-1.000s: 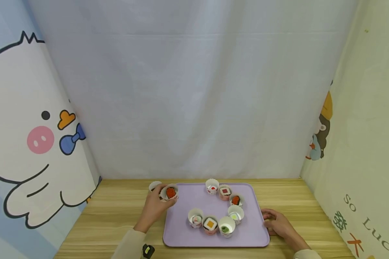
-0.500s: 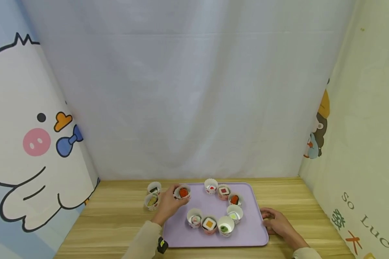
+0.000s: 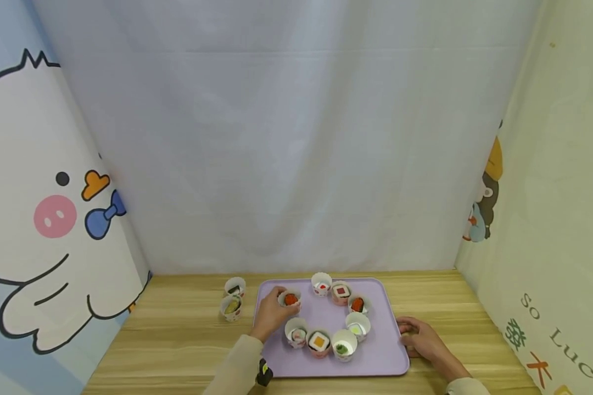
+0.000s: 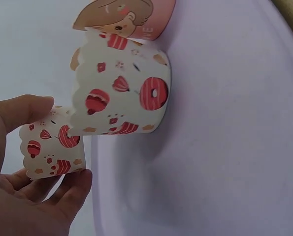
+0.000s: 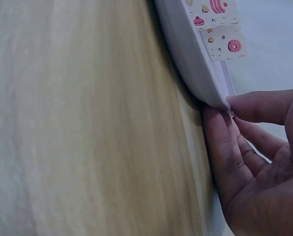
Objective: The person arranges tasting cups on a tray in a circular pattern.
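Note:
In the head view my left hand (image 3: pixel 270 315) grips a paper baking cup (image 3: pixel 289 300) with an orange-red sushi-like piece in it. It is over the left part of the lilac tray (image 3: pixel 375 364). The left wrist view shows thumb and fingers pinching the held cup's wall (image 4: pixel 48 142), printed with red cakes and doughnuts; a similar cup (image 4: pixel 121 93) stands closer to the camera. At the tray's right edge, my right hand (image 3: pixel 421 340) pinches the rim, thumb on top and fingers beneath in the right wrist view.
Several more filled cups stand on the tray in a curve, among them a pink one with a yellow-centred square (image 3: pixel 319 342) and a white one with green inside (image 3: pixel 345 346). Two cups, one with a yellow-green piece (image 3: pixel 231 307), stand on the wooden table left of the tray.
My left hand has carried the cup with the orange-red piece rightward from the tray's left edge to over the tray. The right hand has stayed at the rim.

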Demonstrator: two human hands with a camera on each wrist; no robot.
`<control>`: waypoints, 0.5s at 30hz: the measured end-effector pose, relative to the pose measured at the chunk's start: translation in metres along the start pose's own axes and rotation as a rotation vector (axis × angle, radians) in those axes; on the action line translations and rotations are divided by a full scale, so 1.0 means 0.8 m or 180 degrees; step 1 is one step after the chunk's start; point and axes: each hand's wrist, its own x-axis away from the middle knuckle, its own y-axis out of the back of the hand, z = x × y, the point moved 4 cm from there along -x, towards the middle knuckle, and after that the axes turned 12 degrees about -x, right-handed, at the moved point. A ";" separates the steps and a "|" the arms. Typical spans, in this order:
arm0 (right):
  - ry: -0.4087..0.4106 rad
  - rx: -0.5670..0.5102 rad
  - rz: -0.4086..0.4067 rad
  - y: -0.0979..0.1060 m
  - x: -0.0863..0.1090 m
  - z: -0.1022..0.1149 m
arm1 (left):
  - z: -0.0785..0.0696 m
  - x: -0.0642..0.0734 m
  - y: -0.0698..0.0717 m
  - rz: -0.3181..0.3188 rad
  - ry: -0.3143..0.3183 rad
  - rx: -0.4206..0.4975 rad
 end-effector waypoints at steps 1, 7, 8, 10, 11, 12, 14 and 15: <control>0.0008 -0.0005 0.0010 0.000 0.000 0.000 | 0.000 0.000 -0.002 0.0008 0.0021 0.0008; 0.0021 -0.0012 -0.0015 0.000 0.001 0.000 | 0.004 0.001 -0.013 0.0031 0.0104 0.0075; 0.0019 0.0001 -0.0021 0.001 0.001 0.000 | 0.005 0.001 -0.014 0.0036 0.0120 0.0071; 0.0008 0.0008 -0.0048 0.001 0.000 0.000 | 0.006 0.000 -0.017 0.0049 0.0145 0.0047; 0.0001 0.0007 -0.0045 0.001 0.000 0.000 | 0.007 -0.001 -0.018 0.0053 0.0154 0.0027; -0.0005 0.0002 -0.0041 0.001 0.000 -0.001 | 0.007 -0.001 -0.018 0.0059 0.0171 0.0015; 0.0001 0.0006 -0.0015 0.001 0.000 -0.001 | 0.007 -0.001 -0.020 0.0074 0.0191 -0.0028; 0.0004 -0.0001 -0.0007 0.001 -0.001 -0.002 | 0.007 -0.002 -0.020 0.0076 0.0192 -0.0045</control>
